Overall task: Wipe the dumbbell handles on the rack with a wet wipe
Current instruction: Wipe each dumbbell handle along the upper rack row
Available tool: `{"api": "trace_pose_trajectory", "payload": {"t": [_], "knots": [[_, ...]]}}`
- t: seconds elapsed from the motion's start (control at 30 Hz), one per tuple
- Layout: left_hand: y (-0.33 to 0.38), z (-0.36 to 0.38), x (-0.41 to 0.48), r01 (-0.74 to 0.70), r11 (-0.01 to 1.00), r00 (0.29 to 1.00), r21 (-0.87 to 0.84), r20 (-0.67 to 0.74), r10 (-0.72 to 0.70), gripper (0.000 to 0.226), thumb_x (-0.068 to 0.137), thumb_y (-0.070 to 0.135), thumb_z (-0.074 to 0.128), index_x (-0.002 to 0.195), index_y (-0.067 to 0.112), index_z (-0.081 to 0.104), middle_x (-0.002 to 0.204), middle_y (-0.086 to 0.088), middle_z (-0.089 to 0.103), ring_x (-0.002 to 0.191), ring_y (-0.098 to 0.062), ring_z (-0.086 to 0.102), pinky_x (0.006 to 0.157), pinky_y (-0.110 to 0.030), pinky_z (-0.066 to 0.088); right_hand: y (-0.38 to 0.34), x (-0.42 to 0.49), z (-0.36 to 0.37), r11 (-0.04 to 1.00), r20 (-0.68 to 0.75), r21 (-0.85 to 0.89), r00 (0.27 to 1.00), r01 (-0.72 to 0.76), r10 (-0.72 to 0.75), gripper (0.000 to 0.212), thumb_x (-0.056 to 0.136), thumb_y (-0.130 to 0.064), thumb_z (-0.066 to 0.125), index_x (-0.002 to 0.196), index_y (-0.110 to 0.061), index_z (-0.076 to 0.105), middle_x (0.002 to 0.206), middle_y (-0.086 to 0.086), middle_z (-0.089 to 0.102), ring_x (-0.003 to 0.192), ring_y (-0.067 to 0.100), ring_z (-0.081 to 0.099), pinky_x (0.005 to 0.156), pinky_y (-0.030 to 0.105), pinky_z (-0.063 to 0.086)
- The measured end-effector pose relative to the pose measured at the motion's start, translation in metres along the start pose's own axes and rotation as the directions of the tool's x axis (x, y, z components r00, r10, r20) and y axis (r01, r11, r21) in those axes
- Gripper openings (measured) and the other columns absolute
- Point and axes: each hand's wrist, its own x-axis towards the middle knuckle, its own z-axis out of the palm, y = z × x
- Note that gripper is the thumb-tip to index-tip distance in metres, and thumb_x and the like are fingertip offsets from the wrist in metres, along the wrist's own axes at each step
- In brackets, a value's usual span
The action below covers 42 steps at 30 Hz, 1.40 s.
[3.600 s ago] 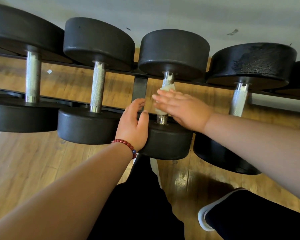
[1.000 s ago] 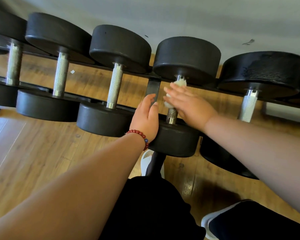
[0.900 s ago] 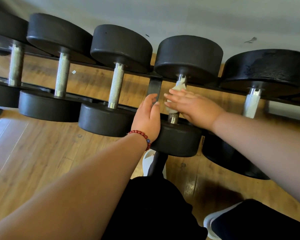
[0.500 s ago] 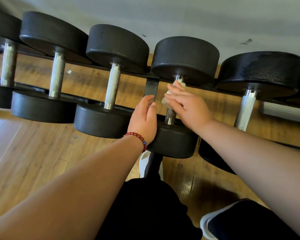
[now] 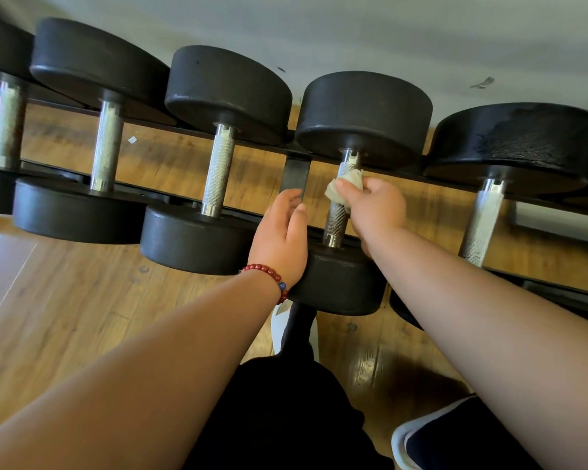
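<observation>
Roughly mid-task, I'd say: the wet wipe (image 5: 345, 185) sits bunched on the upper part of the handle (image 5: 336, 220) of the frame-centre dumbbell (image 5: 364, 110). Its lower stretch looks darker, prob. damp, but the neighbour handles (image 5: 218, 167) on the rack (image 5: 296, 176) show no sign either way, so can't tell what's left. Right hand (image 5: 375, 212): fingers curled, pinching the wipe vs. the bar; left hand (image 5: 282, 239): fingers straight & close together, palm on that dumbbell's near head (image 5: 336, 286), holding nothing.
</observation>
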Motion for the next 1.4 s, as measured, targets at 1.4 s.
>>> {"api": "trace_pose_trajectory", "payload": {"t": [1.4], "knots": [[-0.001, 0.0, 0.0, -0.001, 1.0, 1.0, 0.024, 0.01, 0.001, 0.036, 0.104, 0.028, 0.036, 0.139, 0.025, 0.044, 0.134, 0.01, 0.052, 0.11, 0.005, 0.044, 0.081, -0.003, 0.029, -0.017, -0.001, 0.009, 0.909, -0.03, 0.328, 0.959, -0.256, 0.281, 0.028, 0.08, -0.041, 0.076, 0.099, -0.026, 0.062, 0.077, -0.014, 0.055, 0.073, 0.006, 0.054, 0.055, 0.018, 0.04]]}}
